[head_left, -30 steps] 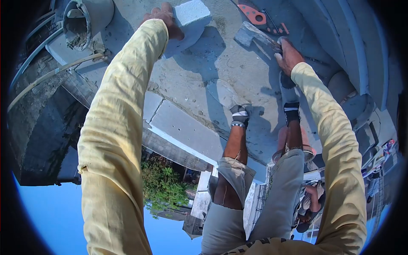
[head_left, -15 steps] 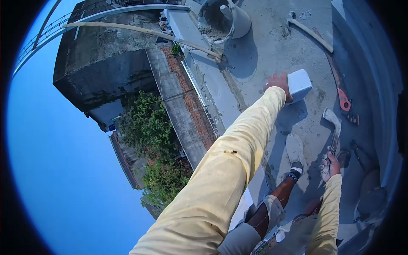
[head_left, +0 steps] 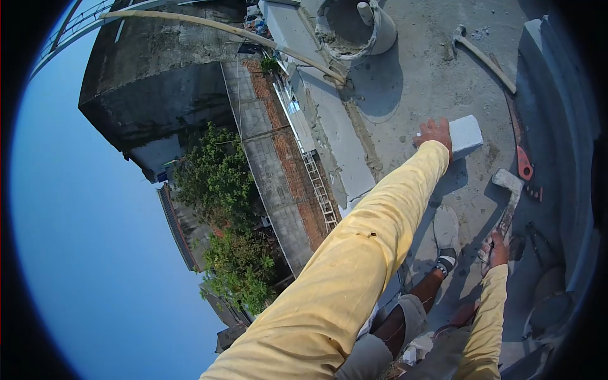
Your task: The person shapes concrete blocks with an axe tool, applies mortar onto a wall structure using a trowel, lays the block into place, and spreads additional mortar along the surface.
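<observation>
You are outdoors on a grey concrete floor [head_left: 421, 82], dusty and scuffed, with crumbs of rubble near the hammer [head_left: 489, 63] and strong sunlight throwing dark shadows. A low ledge [head_left: 339, 136] edges it on the left of the view, and past that lie a ladder [head_left: 318, 183], a strip of brick and concrete, leafy trees [head_left: 215, 177], a weathered dark building [head_left: 158, 95] and clear blue sky. A long wooden pole [head_left: 221, 26] reaches across to the ledge, ending near a grey bucket [head_left: 384, 35] with a mortar-smeared rim and a rod-like handle sticking out of it. On the right of the view rises a bluish-grey wall [head_left: 567, 107].

The pale block [head_left: 467, 134] sits between the bucket and your foot [head_left: 446, 229], its top face bright white, its near side in shade, its edges fairly straight. Your left hand [head_left: 434, 136] grasps it at one end, fingers over the top; the thumb is hidden. Your right hand [head_left: 497, 249] is closed around the handle of a hatchet-like tool [head_left: 510, 193], whose flat head is grey and coated, pointing towards the block but apart from it.

Beside that tool lies a saw with an orange handle [head_left: 524, 163], any lettering on it too small to read
</observation>
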Available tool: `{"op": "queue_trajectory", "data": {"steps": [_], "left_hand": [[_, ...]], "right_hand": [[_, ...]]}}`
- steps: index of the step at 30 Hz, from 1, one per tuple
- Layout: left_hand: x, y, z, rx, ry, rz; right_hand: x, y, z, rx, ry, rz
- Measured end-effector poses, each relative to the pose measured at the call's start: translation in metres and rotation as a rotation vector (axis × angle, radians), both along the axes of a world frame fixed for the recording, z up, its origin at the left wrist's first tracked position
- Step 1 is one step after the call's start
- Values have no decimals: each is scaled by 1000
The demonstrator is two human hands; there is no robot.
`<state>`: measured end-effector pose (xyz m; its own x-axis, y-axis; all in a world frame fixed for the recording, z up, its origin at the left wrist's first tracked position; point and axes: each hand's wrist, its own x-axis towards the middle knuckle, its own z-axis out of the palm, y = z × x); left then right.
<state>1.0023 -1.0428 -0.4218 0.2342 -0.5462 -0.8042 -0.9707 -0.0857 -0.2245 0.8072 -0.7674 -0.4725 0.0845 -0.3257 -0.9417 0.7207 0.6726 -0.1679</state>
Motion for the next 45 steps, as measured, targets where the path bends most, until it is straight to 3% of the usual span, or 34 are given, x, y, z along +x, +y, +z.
{"op": "queue_trajectory", "data": {"steps": [3, 5, 9, 15, 18, 31, 35, 38, 40, 43, 45], "left_hand": [[0, 1, -7, -40, 14, -47], [-1, 0, -10, -43, 22, -60], [-4, -3, -6, -35, 23, -77], [-1, -3, -11, -62, 29, -97], [2, -2, -16, -77, 38, -112], [-7, -21, -14, -25, -17, -156], [-2, -27, -15, -5, -26, -166], [3, -27, -18, -43, 44, -179], [3, -26, -17, -40, 42, -181], [1, -25, -15, -44, 37, -178], [-2, -23, -12, -40, 33, -177]], "right_hand": [[18, -8, 13, -116, 306, 77], [36, -38, 60, -159, 625, 278], [52, -47, 74, -353, 1110, 531], [62, -71, 78, -521, 963, 725], [64, -76, 78, -556, 898, 682], [43, -106, 95, -449, 764, 690], [28, -123, 121, -649, 916, 545], [18, -153, 158, -805, 1214, 371], [12, -161, 168, -791, 1103, 205], [15, -161, 153, -770, 1099, 170], [27, -155, 132, -837, 1328, 245]]}}
